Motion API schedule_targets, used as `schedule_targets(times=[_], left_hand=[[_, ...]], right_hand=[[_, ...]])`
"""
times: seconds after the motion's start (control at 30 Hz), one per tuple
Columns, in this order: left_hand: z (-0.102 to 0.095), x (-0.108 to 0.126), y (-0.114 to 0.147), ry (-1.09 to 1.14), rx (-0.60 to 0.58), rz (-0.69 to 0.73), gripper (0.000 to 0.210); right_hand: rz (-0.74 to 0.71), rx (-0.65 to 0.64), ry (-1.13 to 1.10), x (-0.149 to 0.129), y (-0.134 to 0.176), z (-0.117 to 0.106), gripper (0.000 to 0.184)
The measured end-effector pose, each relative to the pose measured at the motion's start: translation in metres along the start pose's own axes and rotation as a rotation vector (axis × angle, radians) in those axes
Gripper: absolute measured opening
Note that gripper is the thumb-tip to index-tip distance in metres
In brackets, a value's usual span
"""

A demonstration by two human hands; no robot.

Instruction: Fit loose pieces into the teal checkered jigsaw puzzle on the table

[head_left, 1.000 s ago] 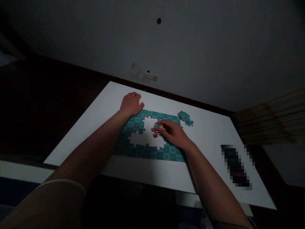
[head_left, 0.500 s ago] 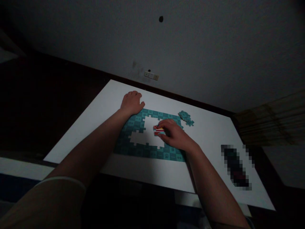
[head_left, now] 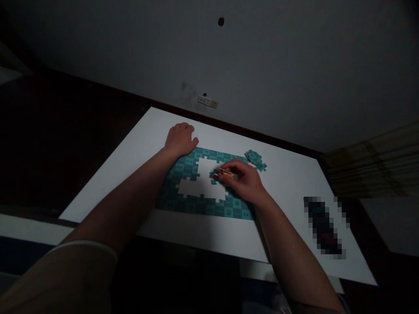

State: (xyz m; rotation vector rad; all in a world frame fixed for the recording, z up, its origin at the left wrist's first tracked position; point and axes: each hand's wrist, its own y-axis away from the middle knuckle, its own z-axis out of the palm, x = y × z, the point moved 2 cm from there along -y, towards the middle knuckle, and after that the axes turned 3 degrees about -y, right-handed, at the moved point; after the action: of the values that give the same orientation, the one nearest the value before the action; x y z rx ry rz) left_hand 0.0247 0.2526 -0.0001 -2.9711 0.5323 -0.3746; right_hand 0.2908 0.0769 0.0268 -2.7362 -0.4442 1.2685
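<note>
Red puzzle piece (head_left: pixel 221 173) pinched between right hand (head_left: pixel 244 181) fingers (head_left: pixel 229 168), above puzzle gap.

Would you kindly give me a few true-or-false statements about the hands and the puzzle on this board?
1. The left hand lies flat at the far left corner of the teal puzzle frame. True.
2. The right hand is empty. False: its fingertips pinch a red and yellow puzzle piece.
3. The puzzle's middle is filled in. False: the white board shows through an open gap.
4. A small cluster of teal pieces lies apart, beyond the right hand. True.
5. The puzzle lies on a dark cloth. False: it lies on the white board.
</note>
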Motion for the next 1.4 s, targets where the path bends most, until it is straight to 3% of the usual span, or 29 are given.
schedule_targets(times=[0.1, 0.17, 0.27, 0.4, 0.73, 0.87, 1.0, 1.4], left_hand=[[0.001, 0.0, 0.0, 0.003, 0.011, 0.005, 0.052], [0.003, -0.001, 0.0, 0.019, 0.024, 0.005, 0.052], [0.005, -0.002, -0.001, 0.039, 0.035, -0.003, 0.05], [0.004, -0.002, -0.001, 0.048, 0.021, -0.002, 0.05], [0.002, -0.001, 0.0, 0.042, 0.014, -0.004, 0.05], [0.002, -0.001, 0.0, 0.045, 0.022, -0.006, 0.049], [-0.001, 0.001, 0.001, 0.035, 0.01, -0.01, 0.051], [-0.002, 0.003, 0.001, -0.003, 0.004, -0.016, 0.052]], right_hand=[[0.058, 0.157, 0.084, -0.001, 0.001, -0.013, 0.026], [0.114, 0.215, 0.274, 0.001, 0.0, -0.024, 0.031], [0.18, 0.173, 0.609, 0.007, -0.002, -0.034, 0.034], [0.245, 0.12, 0.768, 0.019, -0.005, -0.035, 0.039], [0.239, 0.08, 0.69, 0.016, -0.003, -0.034, 0.034], [0.068, -0.103, 0.46, 0.006, -0.001, -0.026, 0.031], [-0.008, -0.226, 0.344, 0.001, 0.004, -0.012, 0.044], [0.027, -0.219, 0.304, -0.012, 0.0, 0.004, 0.024]])
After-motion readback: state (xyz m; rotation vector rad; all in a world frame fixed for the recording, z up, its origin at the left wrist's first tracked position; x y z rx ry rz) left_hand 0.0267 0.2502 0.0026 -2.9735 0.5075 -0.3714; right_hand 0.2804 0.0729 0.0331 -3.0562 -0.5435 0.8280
